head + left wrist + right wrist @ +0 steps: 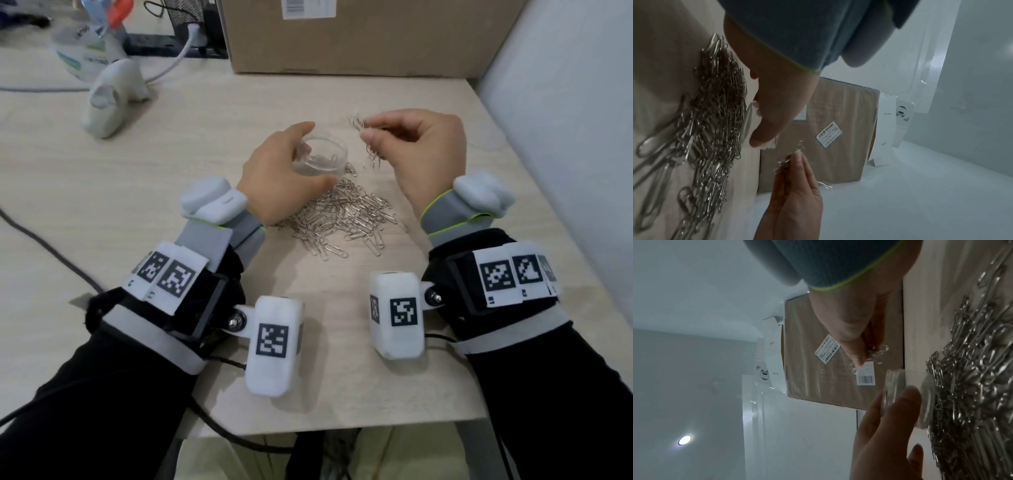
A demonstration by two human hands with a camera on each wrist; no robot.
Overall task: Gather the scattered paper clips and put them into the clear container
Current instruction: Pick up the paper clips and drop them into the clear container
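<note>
A small clear round container stands on the light wooden table, with a few paper clips inside. My left hand curls round its left and near side and holds it; in the left wrist view the container shows by the thumb. My right hand pinches a bunch of silver paper clips in the air just right of the container's rim; the same clips show in the right wrist view. A large pile of paper clips lies on the table in front of the container.
A big cardboard box stands at the back of the table. A white handheld scanner with its cable lies at the back left, by a tub and a black mesh holder. A white wall bounds the right side. The table's near edge lies below my wrists.
</note>
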